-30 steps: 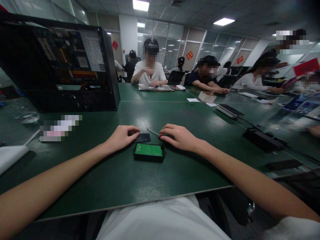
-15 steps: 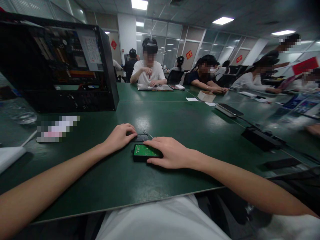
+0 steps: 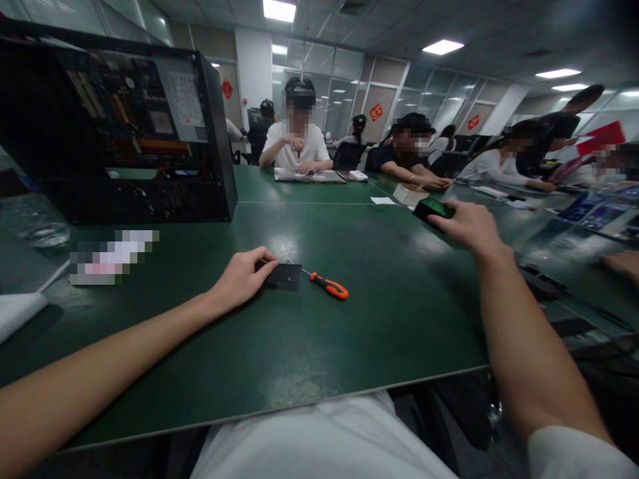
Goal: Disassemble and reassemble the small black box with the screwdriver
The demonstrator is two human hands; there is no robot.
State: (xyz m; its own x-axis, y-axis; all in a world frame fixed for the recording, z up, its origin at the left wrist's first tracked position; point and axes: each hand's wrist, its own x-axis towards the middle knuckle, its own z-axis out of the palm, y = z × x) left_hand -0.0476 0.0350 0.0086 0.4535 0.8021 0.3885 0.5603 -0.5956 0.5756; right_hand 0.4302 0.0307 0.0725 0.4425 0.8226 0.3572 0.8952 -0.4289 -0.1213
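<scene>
My left hand [image 3: 247,274] rests on the table with its thumb and fingers closed on the edge of a flat black cover [image 3: 286,275]. The cover lies slightly tilted at the table's middle. Just right of it is a screwdriver [image 3: 330,286] with an orange and black handle, its shaft running behind the cover. Over the far right of the table, my right hand [image 3: 469,226] grips a black case with a green circuit board [image 3: 433,209] showing in it. The fingers on the far side of the case are partly hidden.
An opened black computer tower [image 3: 214,133] stands at the left. On the green table [image 3: 279,346] are a small open box [image 3: 410,193], a white paper [image 3: 382,200] and black cables at the right. Across the table, a person in white [image 3: 294,143] works over a flat panel.
My right hand has lifted the circuit board case off the table and carried it far to the right. This uncovers the screwdriver. My left hand and the cover have barely shifted.
</scene>
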